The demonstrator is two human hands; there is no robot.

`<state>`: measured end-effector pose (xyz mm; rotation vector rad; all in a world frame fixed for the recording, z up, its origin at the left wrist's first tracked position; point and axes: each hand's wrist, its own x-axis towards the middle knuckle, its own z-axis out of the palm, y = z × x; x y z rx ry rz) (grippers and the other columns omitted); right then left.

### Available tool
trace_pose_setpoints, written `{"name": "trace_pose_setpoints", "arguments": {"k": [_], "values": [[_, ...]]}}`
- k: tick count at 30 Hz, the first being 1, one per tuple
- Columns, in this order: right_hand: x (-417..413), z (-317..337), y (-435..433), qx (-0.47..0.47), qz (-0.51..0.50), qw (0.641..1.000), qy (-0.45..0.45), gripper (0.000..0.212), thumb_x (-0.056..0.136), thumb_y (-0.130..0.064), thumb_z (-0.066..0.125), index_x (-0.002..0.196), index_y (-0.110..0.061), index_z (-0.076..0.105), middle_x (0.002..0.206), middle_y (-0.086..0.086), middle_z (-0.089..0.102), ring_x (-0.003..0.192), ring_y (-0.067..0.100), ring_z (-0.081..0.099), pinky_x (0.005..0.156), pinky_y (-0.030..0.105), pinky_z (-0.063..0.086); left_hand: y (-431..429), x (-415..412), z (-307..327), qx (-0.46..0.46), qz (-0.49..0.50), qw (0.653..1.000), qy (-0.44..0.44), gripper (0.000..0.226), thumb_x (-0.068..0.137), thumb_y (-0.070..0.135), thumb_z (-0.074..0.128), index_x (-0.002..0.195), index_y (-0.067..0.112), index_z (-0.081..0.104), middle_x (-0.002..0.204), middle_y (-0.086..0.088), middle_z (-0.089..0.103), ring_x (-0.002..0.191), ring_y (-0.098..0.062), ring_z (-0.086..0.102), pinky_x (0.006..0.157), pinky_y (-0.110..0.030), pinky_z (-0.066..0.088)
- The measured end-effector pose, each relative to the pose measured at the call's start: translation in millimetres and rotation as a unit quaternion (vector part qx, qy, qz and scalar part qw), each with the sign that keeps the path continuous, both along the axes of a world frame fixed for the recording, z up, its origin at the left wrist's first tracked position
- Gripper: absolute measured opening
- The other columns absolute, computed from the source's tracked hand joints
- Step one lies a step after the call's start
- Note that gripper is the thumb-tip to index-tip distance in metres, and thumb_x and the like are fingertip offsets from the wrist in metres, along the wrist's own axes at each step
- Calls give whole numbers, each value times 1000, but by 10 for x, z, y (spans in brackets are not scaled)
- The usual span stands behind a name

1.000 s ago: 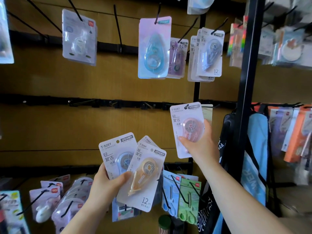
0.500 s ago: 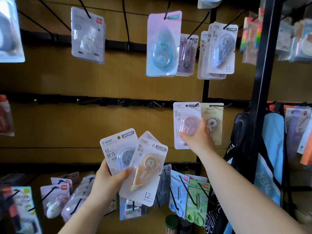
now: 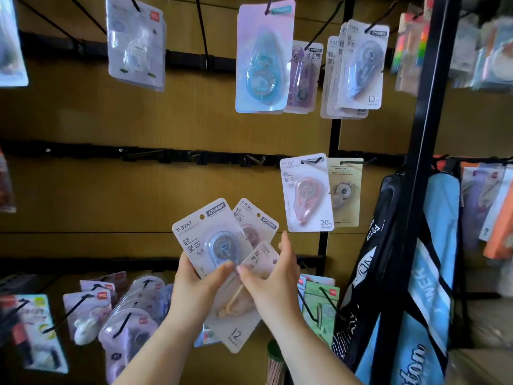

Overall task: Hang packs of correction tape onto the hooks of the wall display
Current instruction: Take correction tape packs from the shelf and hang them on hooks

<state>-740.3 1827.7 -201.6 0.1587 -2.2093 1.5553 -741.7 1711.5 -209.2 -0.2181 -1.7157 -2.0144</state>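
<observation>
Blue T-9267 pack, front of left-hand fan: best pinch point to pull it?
Pinch the blue T-9267 pack at its bare top edge beside the hang hole, from above. It fans free there; the blister bulges mid-card, the left hand grips the bottom, and the right hand pinches the orange pack alongside.

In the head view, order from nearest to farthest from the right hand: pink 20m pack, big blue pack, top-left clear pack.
1. pink 20m pack, middle row, just above right.
2. big blue pack, top middle.
3. clear pack, top left.
</observation>
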Motion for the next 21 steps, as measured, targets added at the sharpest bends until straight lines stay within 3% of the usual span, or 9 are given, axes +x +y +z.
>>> {"name": "trace_pose_setpoints", "arguments": {"k": [3, 5, 8, 11, 14, 18, 21], "values": [[-64, 72, -11, -15, -25, 998, 59, 90, 74, -18, 73, 143, -27, 16, 151, -4, 16, 137, 8, 14, 100, 11, 21, 63, -8, -6, 17, 25, 1000, 4, 44, 78, 6, 65, 118, 11, 48, 109, -8, 63, 98, -26, 62, 78, -39, 51], [-67, 90, -44, -35, -46, 995, 85, 90, 74, -16, 73, 143, -27, 16, 154, -6, 6, 137, 2, 7, 92, 5, 16, 115, -10, -6, 35, 28, 999, -2, 40, 79, 7, 64, 115, 13, 49, 106, -6, 63, 95, -25, 62, 73, -35, 51], [-72, 86, -111, -113, -73, 989, 58, 96, 72, -20, 75, 145, -23, 13, 155, -1, 4, 142, 14, 12, 105, 23, 27, 204, -18, -24, 55, 33, 998, -2, 33, 78, 4, 65, 99, 25, 50, 95, 2, 62, 90, -20, 63, 74, -36, 52], [-85, 53, -150, -138, -76, 987, 3, 98, 71, -30, 75, 146, -21, 12, 154, 3, 12, 140, 22, 20, 107, 32, 30, 243, -5, -48, 56, 38, 998, -7, 37, 76, 3, 67, 103, 20, 48, 93, 3, 62, 90, -19, 62, 74, -35, 52], [-93, 12, -116, -139, -42, 989, -29, 96, 73, -34, 72, 146, -21, 11, 149, 4, 22, 133, 21, 34, 97, 27, 37, 195, 1, -74, 47, 27, 999, -3, 40, 77, 3, 66, 109, 17, 47, 95, 4, 62, 91, -14, 61, 67, -26, 48], [-100, 9, -2, -153, -3, 988, -27, 81, 83, -20, 64, 145, -21, 13, 145, 4, 32, 120, 12, 44, 86, 18, 36, 113, -17, -96, 32, 9, 999, 4, 43, 78, 6, 64, 117, 12, 46, 105, -4, 62, 97, -20, 61, 71, -27, 49], [-88, 78, 77, -142, 5, 990, -6, 75, 83, -16, 63, 144, -20, 18, 138, 1, 42, 112, 9, 47, 83, 12, 39, 112, -16, -58, 27, -4, 1000, 11, 40, 79, 5, 64, 114, 13, 47, 101, -1, 62, 94, -16, 61, 68, -24, 48]]}}
